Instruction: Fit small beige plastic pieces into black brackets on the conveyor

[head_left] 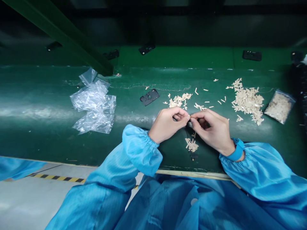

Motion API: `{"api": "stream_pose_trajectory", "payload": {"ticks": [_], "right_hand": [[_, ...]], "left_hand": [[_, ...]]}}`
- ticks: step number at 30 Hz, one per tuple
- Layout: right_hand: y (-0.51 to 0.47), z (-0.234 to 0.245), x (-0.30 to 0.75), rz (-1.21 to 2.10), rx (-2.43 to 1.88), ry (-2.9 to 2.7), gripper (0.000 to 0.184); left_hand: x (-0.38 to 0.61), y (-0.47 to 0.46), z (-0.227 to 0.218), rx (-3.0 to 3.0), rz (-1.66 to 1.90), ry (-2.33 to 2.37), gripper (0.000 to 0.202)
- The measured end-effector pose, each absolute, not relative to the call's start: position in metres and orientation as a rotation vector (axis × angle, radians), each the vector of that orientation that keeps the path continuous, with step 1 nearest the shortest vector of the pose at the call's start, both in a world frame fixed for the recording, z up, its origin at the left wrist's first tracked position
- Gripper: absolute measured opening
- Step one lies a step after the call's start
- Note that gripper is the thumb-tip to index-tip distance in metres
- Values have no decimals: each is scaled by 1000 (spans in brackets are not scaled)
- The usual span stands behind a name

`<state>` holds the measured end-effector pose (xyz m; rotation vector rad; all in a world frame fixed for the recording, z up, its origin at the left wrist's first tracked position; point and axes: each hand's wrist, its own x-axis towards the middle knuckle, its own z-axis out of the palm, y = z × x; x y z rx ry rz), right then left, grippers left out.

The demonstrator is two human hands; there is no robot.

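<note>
My left hand (pixel 170 123) and my right hand (pixel 212 129) meet fingertip to fingertip above the green table. Both are closed in a pinch on one tiny tan piece (pixel 190 117), mostly covered by the fingers. Just beyond the left hand lies a loose pile of small cream strips (pixel 178 101). A smaller heap of cream strips (pixel 192 145) is between my wrists, with a small dark part (pixel 193 156) on its near side. To the right of my right hand spreads a larger pile of cream strips (pixel 248 100).
Clear plastic bags (pixel 94 102) are stacked at left. A black plastic plate (pixel 150 97) lies beyond my left hand. A filled zip bag (pixel 279 106) rests at far right. Black parts (pixel 251 55) sit along the back strip. A green post (pixel 72 38) slants across the upper left.
</note>
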<state>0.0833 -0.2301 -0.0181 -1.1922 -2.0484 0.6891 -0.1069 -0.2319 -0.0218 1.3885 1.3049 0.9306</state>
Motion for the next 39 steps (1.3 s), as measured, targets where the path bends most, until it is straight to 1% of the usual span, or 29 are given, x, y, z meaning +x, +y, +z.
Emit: {"api": "stream_pose_trajectory", "payload": {"ticks": [5,7,9,11,12,13,15,17,20,22,24,28,32,35,37,39], "right_hand": [[-226,-21,85,750,-1246,-1981,7],[-219,-22,89,770,-1335,-1855,8],[-210,-23,95,766,-1425,-1697,13],[-202,-22,100,786,-1475,-1630,24],[-200,-21,101,825,-1475,-1629,26],[-199,-18,102,894,-1457,-1636,25],[-200,-12,102,1136,-1378,-1636,19],[-205,-6,100,1520,-1276,-1618,24],[-212,0,97,2062,-1105,-1508,29],[-215,-1,96,2245,-1016,-1378,29],[-218,-3,95,2338,-967,-1246,27],[-221,-6,92,2368,-970,-1109,25],[-222,-7,91,2274,-1004,-1162,28],[-221,-11,91,2122,-1033,-1142,28],[-219,-17,92,1985,-1091,-1144,28],[-218,-22,92,1892,-1148,-1180,28]], "left_hand": [[-107,-234,-22,1534,946,1277,11],[-112,-232,-23,1678,948,1277,12],[-118,-229,-24,1903,967,1291,13],[-126,-226,-26,2169,1027,1298,20],[-130,-224,-27,2287,1073,1290,25],[-134,-223,-29,2383,1126,1275,28],[-138,-221,-31,2499,1212,1247,34],[-140,-221,-32,2534,1209,1259,42],[-141,-222,-33,2518,1107,1321,52],[-140,-222,-32,2492,1082,1329,53],[-140,-221,-32,2474,1101,1312,52],[-137,-222,-33,2469,1224,1193,45],[-136,-223,-31,2510,1306,1098,39],[-144,-207,-25,2514,1096,1225,28],[-155,-180,-19,2440,857,1441,21],[-168,-140,-14,2353,698,1674,19]]}}
